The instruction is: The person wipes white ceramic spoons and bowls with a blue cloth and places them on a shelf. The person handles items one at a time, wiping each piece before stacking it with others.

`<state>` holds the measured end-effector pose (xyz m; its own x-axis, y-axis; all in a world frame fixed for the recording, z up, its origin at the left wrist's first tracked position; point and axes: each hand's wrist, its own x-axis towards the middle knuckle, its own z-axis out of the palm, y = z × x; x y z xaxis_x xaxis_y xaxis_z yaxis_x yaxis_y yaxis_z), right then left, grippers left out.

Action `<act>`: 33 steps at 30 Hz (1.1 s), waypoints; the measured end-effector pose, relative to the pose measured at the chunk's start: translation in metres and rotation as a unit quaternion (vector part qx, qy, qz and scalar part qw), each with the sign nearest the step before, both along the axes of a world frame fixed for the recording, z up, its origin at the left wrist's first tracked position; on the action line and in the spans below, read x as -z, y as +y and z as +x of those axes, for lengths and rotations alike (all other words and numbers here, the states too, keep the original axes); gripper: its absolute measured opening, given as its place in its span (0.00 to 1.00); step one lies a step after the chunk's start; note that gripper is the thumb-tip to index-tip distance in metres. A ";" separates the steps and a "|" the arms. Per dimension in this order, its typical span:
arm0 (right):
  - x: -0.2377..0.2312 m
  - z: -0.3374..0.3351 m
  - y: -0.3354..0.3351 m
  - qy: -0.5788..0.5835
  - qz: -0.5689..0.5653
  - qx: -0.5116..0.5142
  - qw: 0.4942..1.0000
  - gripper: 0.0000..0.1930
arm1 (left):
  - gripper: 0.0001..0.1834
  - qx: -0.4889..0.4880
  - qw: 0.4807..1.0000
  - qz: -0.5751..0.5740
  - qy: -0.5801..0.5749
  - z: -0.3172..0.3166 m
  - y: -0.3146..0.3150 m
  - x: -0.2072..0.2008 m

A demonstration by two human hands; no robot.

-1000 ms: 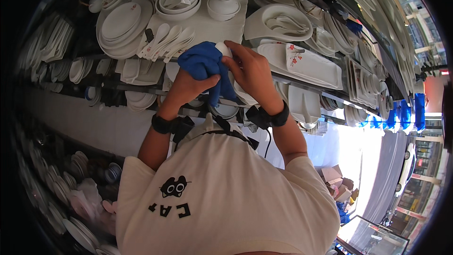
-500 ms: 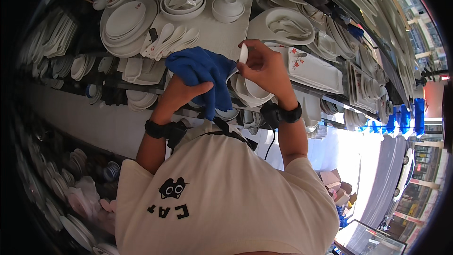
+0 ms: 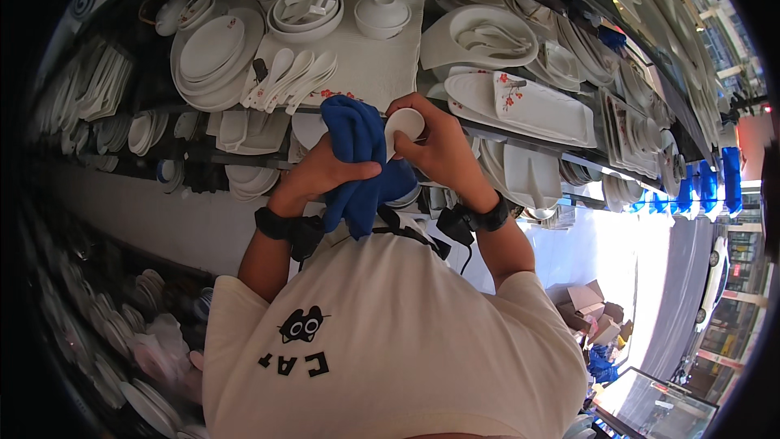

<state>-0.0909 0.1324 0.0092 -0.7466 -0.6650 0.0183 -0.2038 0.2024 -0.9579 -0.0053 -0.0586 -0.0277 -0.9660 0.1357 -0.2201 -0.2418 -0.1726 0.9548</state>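
Note:
My left hand (image 3: 321, 174) grips a blue cloth (image 3: 354, 134), its thumb pressed over the bunched folds. Between the thumb and fingers of my right hand (image 3: 441, 146) is a small white oval ceramic piece (image 3: 404, 123), its smooth face showing. Cloth lies against its left side and covers any part further left, so I cannot tell whether it has a handle. Both hands are close together over the front edge of the shelf. Just beyond them, several white spoons (image 3: 301, 75) with red flower patterns lie fanned on a white rectangular mat (image 3: 370, 53).
Stacked round plates (image 3: 213, 47), nested bowls (image 3: 305, 31) and a lidded bowl (image 3: 382, 16) stand farther back. At right are a large oval bowl (image 3: 439, 45) and a long flowered dish (image 3: 561, 114). More dishes fill lower shelves. Cardboard boxes (image 3: 593, 309) lie at the lower right.
The white piece has turned from edge-on to face-on, and my right hand has moved lower and slightly left. The cloth is now bunched upright, narrower, beside the piece.

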 end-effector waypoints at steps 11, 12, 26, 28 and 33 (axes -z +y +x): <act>0.018 0.006 -0.004 0.143 0.057 0.126 0.980 0.09 | 0.25 -0.032 0.990 -0.126 0.064 -0.006 -0.002 0.010; 0.019 0.010 -0.010 0.145 0.038 0.147 0.978 0.10 | 0.25 -0.043 0.988 -0.132 0.072 -0.007 -0.003 0.012; 0.010 0.019 -0.068 0.093 0.027 0.049 0.994 0.16 | 0.21 -0.095 0.994 -0.029 0.042 0.025 -0.048 0.003; -0.001 0.019 -0.077 0.085 0.039 0.066 0.993 0.16 | 0.21 -0.099 0.992 -0.056 0.053 0.033 -0.057 0.004; 0.011 0.000 -0.097 0.037 0.039 0.009 0.999 0.17 | 0.23 -0.112 0.987 -0.084 0.080 0.050 -0.084 0.016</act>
